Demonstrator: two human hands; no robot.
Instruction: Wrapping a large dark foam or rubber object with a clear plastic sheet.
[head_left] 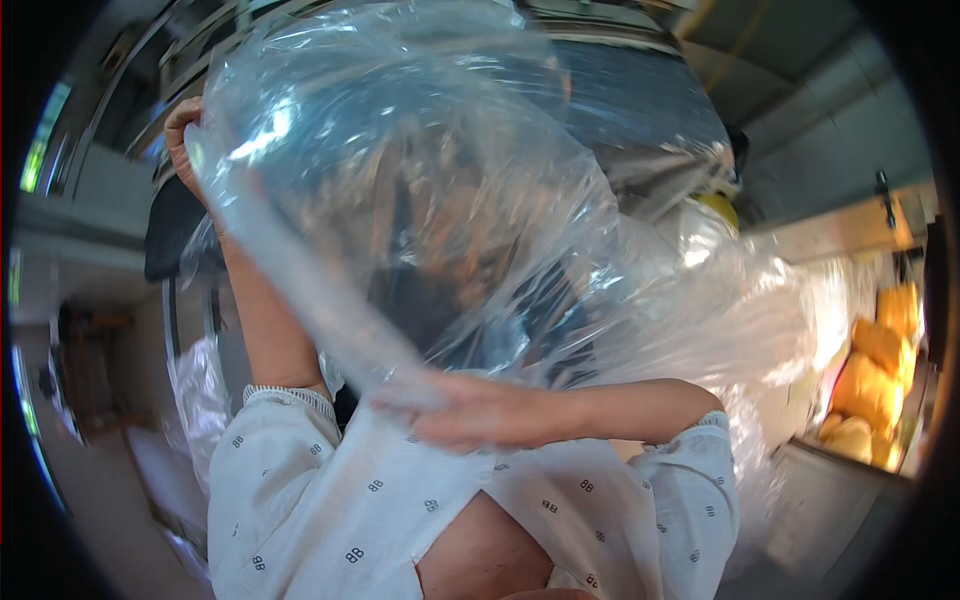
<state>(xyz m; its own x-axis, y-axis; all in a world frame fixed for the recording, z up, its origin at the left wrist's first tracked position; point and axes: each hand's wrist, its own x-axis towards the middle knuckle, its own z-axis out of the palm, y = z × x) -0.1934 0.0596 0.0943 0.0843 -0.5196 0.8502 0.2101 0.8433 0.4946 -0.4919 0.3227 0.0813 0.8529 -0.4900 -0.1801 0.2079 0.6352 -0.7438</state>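
Sheeting (430, 190) of clear, glossy plastic is suspended between both hands in front of the person's chest, filling the upper middle of the view. The left hand (183, 140), raised at upper left, has its fingers curled around the far end of a whitish, doubled-looking edge (300, 285). The right hand (465, 412) sits low, close to the white shirt (330, 490), and appears to pinch the near end of that edge; motion blur hides the individual fingers, so the exact grip cannot be confirmed. Between the two hands the edge runs on a slant and looks fairly straight, while the body of the plastic beyond it billows and is creased. More thin plastic (740, 310) trails to the right; whether it is one piece with the held part cannot be told. A dark blue surface (640, 95) lies beyond, and yellow bundles (870, 390) are at far right. In this inspector's judgement, good handling calls for even tension along the edge, a broad finger hold rather than a sharp nail pinch, which could tear thin film, and slow arm movement so that trapped air escapes and the loose folds do not snag.
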